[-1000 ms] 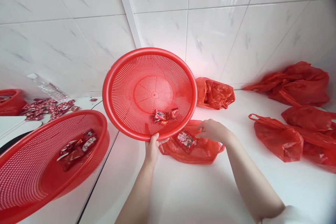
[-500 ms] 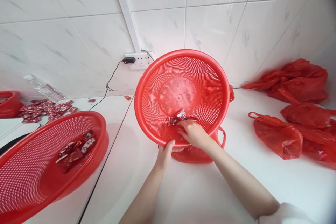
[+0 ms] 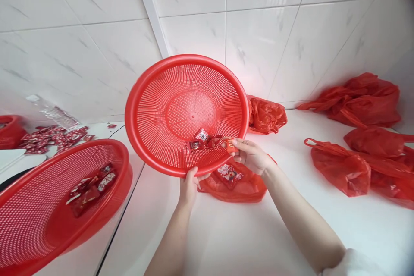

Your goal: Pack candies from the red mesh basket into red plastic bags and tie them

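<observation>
Fingers of the right hand (image 3: pixel 257 158) pinch a small orange packet (image 3: pixel 230 145) by one end at the red basket's (image 3: pixel 130 116) lower-right rim; the left hand (image 3: pixel 189 185) grips its lower rim, tilting it. Wrapped packets (image 3: pixel 202 135) sit inside. Beneath, an open red bag (image 3: pixel 250 187) lies on the surface (image 3: pixel 220 237); a crumpled bag (image 3: pixel 268 115) is near its back edge. The packet looks light and slippery, best pinched at an end; the basket seems stiff, best gripped by its rim.
</observation>
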### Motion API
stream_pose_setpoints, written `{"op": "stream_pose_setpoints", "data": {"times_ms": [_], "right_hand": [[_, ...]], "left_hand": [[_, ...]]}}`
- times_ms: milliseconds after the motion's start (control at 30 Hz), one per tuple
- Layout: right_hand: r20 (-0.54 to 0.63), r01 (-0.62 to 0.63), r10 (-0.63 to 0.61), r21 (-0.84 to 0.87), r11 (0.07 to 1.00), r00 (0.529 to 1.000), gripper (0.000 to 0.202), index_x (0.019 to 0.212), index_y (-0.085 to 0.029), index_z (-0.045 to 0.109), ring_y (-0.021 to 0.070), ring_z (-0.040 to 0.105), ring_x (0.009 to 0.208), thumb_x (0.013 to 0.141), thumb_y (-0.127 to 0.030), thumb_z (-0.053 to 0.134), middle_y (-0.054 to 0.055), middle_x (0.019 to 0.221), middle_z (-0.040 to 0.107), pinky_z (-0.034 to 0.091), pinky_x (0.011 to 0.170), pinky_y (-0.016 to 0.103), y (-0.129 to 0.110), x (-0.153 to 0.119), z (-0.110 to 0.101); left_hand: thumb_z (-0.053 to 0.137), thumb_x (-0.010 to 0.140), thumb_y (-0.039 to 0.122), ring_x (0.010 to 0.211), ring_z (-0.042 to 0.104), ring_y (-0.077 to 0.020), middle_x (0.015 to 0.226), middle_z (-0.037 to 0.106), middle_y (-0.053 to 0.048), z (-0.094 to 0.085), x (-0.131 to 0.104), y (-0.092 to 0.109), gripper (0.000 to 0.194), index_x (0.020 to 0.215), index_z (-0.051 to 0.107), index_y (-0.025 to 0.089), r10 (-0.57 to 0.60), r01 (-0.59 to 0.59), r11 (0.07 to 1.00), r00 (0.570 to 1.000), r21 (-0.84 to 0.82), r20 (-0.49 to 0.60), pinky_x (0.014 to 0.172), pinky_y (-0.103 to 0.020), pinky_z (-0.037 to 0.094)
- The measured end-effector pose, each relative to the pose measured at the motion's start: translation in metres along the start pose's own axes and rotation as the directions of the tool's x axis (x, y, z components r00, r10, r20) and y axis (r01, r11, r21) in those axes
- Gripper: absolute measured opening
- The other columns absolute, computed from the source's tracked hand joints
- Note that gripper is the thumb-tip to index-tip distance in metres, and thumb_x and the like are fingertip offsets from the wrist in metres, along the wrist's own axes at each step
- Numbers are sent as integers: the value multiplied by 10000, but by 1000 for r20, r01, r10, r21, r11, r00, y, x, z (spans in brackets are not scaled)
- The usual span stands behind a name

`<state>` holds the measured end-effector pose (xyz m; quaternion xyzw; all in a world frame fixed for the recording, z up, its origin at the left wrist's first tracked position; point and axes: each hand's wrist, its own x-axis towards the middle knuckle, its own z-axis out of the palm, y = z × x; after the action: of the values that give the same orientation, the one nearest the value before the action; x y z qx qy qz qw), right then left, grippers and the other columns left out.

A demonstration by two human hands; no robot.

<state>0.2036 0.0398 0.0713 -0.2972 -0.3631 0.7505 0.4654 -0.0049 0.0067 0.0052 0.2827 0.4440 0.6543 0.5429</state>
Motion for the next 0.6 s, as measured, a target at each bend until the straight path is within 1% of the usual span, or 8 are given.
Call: {"op": "stream_pose_setpoints", "data": {"times_ms": [133, 233, 300, 333, 400, 467, 533, 600], "right_hand": [[-49, 55, -67, -207, 977, 997, 335, 1027, -188, 707, 121, 658, 781, 728, -330, 762, 61, 1015, 717, 516, 656, 212, -5, -2, -4], [-116, 218, -277, -365, 905, 954, 321, 1040, -201, 703, 164, 672, 869, 755, -346, 736, 46, 972, 727, 528, 807, 302, -13, -6, -5], [-77, 307, -388, -482, 821, 919, 297, 1074, -209, 694, 174, 665, 912, 814, -350, 676, 43, 998, 723, 514, 866, 337, -20, -11, -8], [-32, 325, -404, -541, 776, 914, 303, 1116, -218, 679, 176, 660, 927, 846, -350, 636, 42, 1033, 716, 510, 882, 352, -24, -14, -10], [64, 300, -350, -671, 678, 934, 333, 1206, -243, 634, 188, 649, 973, 900, -344, 552, 44, 1129, 688, 508, 895, 374, -31, -22, -15], [101, 216, -237, -821, 529, 966, 339, 1229, -265, 622, 215, 631, 1046, 919, -334, 504, 41, 1202, 661, 505, 907, 393, -35, -28, -21], [54, 118, -195, -935, 333, 979, 329, 1204, -263, 640, 248, 605, 1113, 912, -313, 496, 46, 1237, 644, 493, 928, 413, -36, -31, -24], [9, 60, -268, -981, 185, 963, 323, 1186, -242, 646, 255, 607, 1113, 909, -285, 486, 58, 1230, 647, 490, 928, 415, -34, -31, -22]], "left_hand": [[651, 712, 234, 986, 634, -240, 1121, 630, -51, -1, 2, 5, 580, 1274, 512, 263, 34, -34, 999, 999, -16, -9, 717, -385, 610], [641, 727, 221, 991, 628, -236, 1103, 635, -49, -4, 4, 6, 593, 1300, 499, 279, 67, -67, 998, 998, -10, -21, 723, -392, 608], [637, 736, 214, 991, 625, -229, 1107, 629, -44, -5, 5, 5, 594, 1307, 493, 288, 76, -77, 997, 997, -14, -30, 724, -392, 609], [635, 741, 212, 993, 623, -226, 1117, 624, -41, -5, 6, 5, 596, 1313, 487, 295, 79, -79, 997, 996, -16, -33, 725, -391, 609], [631, 750, 211, 1001, 621, -223, 1152, 610, -37, -6, 6, 4, 597, 1318, 478, 309, 91, -92, 996, 995, -16, -36, 735, -390, 609], [630, 752, 211, 998, 627, -226, 1182, 601, -39, -6, 6, 4, 591, 1314, 477, 311, 109, -109, 994, 993, -6, -45, 741, -392, 608], [631, 748, 212, 980, 639, -229, 1181, 604, -49, -5, 6, 5, 572, 1297, 490, 291, 116, -115, 993, 991, 12, -62, 733, -390, 609], [635, 742, 218, 961, 649, -233, 1177, 607, -58, -5, 4, 4, 563, 1286, 497, 269, 108, -106, 994, 991, 36, -74, 716, -384, 611]]}}
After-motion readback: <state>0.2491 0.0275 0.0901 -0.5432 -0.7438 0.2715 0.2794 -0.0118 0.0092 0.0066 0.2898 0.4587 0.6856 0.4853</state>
